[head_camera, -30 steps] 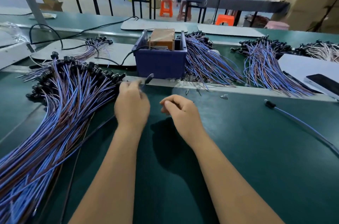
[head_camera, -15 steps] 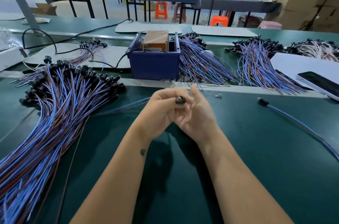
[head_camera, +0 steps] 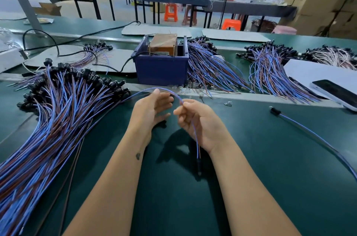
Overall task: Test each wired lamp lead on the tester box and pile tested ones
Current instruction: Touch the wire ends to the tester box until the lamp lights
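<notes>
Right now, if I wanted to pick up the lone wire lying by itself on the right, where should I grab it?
Grab the lone wire by its black lamp holder, coming from above. That stubby end is thicker and stiffer than the thin floppy lead, it lies flat on the green table with bare space around it, and it points toward the tester box.

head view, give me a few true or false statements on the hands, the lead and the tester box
1. The right hand pinches the lamp lead. True.
2. The lead's black lamp end sits inside the tester box. False: it hangs below the right hand, over the green table.
3. The left hand has straight fingers touching the lead. True.
4. The phone lies left of the tester box. False: it lies far right.
</notes>
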{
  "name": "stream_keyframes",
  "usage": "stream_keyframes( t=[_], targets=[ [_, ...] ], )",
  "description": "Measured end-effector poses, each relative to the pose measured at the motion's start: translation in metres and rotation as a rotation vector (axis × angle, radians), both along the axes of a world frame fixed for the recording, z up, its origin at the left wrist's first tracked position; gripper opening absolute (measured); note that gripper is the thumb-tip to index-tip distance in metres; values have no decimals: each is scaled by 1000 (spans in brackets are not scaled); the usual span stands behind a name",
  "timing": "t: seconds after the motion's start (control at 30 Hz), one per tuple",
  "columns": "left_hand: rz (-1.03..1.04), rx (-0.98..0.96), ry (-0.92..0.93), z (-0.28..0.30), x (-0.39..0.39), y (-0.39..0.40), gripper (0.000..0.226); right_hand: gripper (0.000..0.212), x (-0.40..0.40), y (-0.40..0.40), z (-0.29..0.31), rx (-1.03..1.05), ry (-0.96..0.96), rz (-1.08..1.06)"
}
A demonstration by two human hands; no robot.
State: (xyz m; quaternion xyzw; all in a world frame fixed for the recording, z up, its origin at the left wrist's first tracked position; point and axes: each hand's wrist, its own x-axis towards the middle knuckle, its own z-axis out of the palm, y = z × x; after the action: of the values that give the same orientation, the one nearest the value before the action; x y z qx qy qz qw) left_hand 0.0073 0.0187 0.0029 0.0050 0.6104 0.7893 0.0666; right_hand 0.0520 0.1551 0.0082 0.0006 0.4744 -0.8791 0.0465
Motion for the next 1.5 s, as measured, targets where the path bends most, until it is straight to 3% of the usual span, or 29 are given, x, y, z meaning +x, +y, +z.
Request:
stream_keyframes(
  t=[0.1,0.2,0.3,0.4,0.53,0.67,0.8,0.97,1.13,1.27,1.37,1.5],
  targets=[
    [32,20,95,1,4,2,25,16,4,-1,0,195,40,143],
    [-1,12,130,3,7,0,25,9,6,-2,1,260,69,211],
    [-93,-2,98,5,11,6,15,21,2,-6,1,294,25,100],
    [-99,-154,131,2,11,13,13,36,-1,-13,0,405,-24,31],
    [-61,-222,150,1,11,14,14,36,1,-21,0,578,-23,-59],
    [22,-257,202,0,12,16,20,35,2,-31,-1,565,-8,-301],
    [60,-523,390,-5,13,12,26,29,2,-27,-6,739,47,-487],
    [-150,-768,604,-7,19,15,28,19,-2,-20,-6,633,44,-401],
    [-148,-1146,855,-10,22,12,37,22,-5,-14,-9,603,30,-432],
    [-241,-1108,753,-8,19,8,40,20,-8,-13,-12,583,1,-531],
    [-87,-1003,545,-6,10,-5,40,20,-8,-9,-12,517,-29,-626],
    [231,-1304,361,-9,-5,-29,27,22,-6,-5,-12,590,9,-661]
  ],
)
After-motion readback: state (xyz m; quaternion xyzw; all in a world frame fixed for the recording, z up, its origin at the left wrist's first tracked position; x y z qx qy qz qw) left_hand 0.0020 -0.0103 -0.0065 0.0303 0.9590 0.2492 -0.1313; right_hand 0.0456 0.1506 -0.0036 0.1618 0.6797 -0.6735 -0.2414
